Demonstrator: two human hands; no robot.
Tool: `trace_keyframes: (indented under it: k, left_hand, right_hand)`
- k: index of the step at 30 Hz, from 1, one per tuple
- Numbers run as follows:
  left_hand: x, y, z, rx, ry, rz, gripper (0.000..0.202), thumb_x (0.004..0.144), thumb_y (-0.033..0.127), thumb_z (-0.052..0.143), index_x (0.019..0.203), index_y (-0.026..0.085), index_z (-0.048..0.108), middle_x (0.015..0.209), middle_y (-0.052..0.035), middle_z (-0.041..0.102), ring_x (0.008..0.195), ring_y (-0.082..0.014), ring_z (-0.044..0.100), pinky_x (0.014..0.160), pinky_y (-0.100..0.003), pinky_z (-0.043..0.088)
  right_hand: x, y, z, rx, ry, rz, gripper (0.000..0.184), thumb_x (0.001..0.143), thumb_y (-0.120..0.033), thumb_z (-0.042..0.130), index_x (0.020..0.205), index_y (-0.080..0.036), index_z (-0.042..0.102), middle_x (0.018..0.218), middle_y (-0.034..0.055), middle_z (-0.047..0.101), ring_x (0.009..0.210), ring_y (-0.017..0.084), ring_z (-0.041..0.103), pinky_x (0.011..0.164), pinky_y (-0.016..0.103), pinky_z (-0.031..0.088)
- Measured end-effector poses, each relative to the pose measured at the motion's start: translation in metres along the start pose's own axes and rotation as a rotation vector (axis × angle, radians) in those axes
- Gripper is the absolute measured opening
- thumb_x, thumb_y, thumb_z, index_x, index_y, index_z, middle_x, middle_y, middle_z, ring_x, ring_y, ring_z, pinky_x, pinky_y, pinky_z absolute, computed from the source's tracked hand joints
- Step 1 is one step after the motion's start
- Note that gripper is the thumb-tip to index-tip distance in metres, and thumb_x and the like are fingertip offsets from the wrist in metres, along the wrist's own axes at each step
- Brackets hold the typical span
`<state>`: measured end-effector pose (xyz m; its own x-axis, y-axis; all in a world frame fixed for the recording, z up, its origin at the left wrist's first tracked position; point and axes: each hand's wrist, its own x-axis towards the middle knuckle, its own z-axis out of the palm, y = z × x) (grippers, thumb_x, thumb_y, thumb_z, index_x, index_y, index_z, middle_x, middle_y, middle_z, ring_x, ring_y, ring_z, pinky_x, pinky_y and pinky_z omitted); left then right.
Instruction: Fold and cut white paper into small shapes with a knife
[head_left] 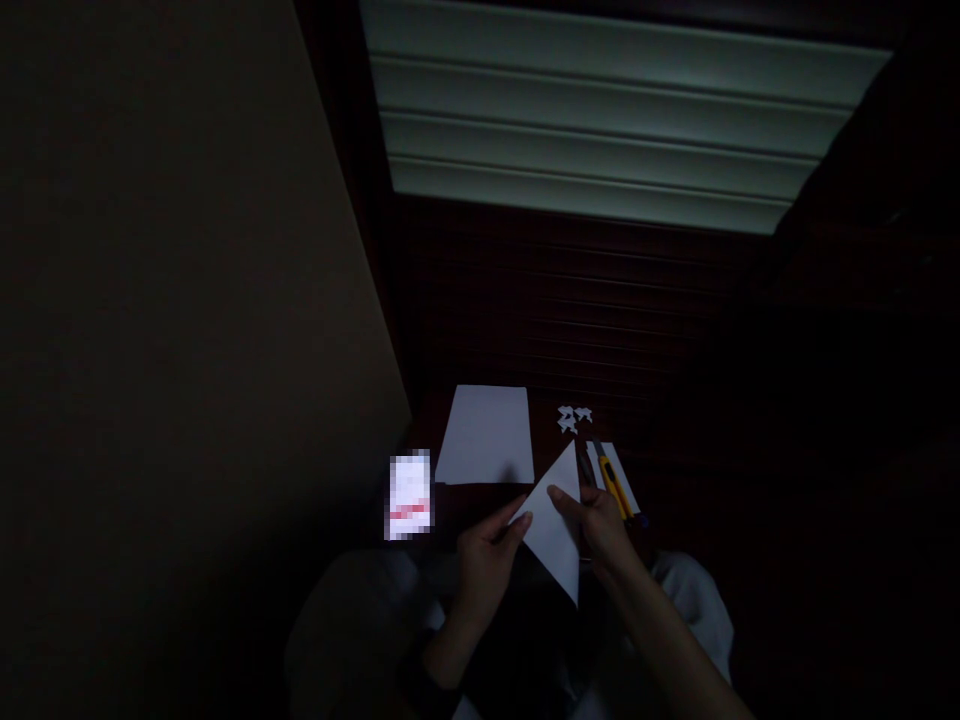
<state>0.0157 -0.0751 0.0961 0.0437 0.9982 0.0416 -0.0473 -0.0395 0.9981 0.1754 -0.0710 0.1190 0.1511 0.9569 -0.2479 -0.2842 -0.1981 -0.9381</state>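
Note:
A white sheet of paper folded into a triangle (556,538) is held up between both hands, above my lap at the near edge of a dark tabletop. My left hand (486,560) pinches its left corner between thumb and fingers. On the right side, my right hand (601,528) grips the long edge, thumb on the face and fingers behind, where they are hidden. Beyond the hands lies a flat white sheet (486,435). Close to my right hand is a yellow utility knife (615,487), resting on a white paper strip (624,478).
Several small folded white paper pieces (570,418) sit together at the back of the table. A bright, pixelated rectangle (409,495) is at the left. A wall (187,300) rises on the left, and a slatted panel (585,110) stands ahead. The room is very dark.

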Motion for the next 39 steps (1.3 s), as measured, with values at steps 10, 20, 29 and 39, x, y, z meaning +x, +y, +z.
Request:
trace_keyframes:
  k: [10,20,29,39]
  left_hand:
    - [-0.001,-0.001,-0.002,0.055,0.001,0.003,0.033,0.078,0.037,0.064,0.106,0.021,0.069,0.103,-0.0047,0.071,0.095,-0.0248,0.067,0.086,-0.034,0.054]
    - [0.001,-0.002,-0.007,0.043,0.04,-0.01,0.033,0.078,0.037,0.065,0.105,0.019,0.07,0.103,-0.0056,0.071,0.095,-0.0249,0.067,0.086,-0.035,0.053]
    - [-0.003,-0.008,-0.011,0.062,-0.005,-0.012,0.033,0.077,0.038,0.065,0.104,0.019,0.07,0.104,-0.0057,0.071,0.097,-0.0257,0.066,0.087,-0.037,0.053]
    - [-0.003,-0.008,-0.015,0.087,-0.052,-0.02,0.035,0.076,0.04,0.065,0.105,0.019,0.07,0.102,-0.006,0.071,0.093,-0.0257,0.068,0.082,-0.035,0.055]
  right_hand:
    - [-0.003,-0.005,0.003,0.024,0.001,0.025,0.032,0.064,-0.042,0.077,0.078,-0.014,0.072,0.07,0.0082,0.072,0.062,0.023,0.066,0.058,0.032,0.049]
    - [0.003,-0.002,-0.002,-0.017,0.104,-0.1,0.027,0.064,-0.04,0.077,0.059,-0.014,0.069,0.061,0.0031,0.067,0.058,0.015,0.057,0.06,0.027,0.043]
    - [0.008,-0.011,0.0,-0.042,0.144,-0.152,0.029,0.059,-0.041,0.078,0.054,-0.016,0.065,0.053,-0.0001,0.061,0.052,0.014,0.052,0.054,0.027,0.039]
    - [0.026,-0.021,-0.007,-0.041,0.152,-0.145,0.028,0.051,-0.036,0.083,0.061,-0.015,0.067,0.057,0.0013,0.063,0.056,0.016,0.055,0.057,0.029,0.042]
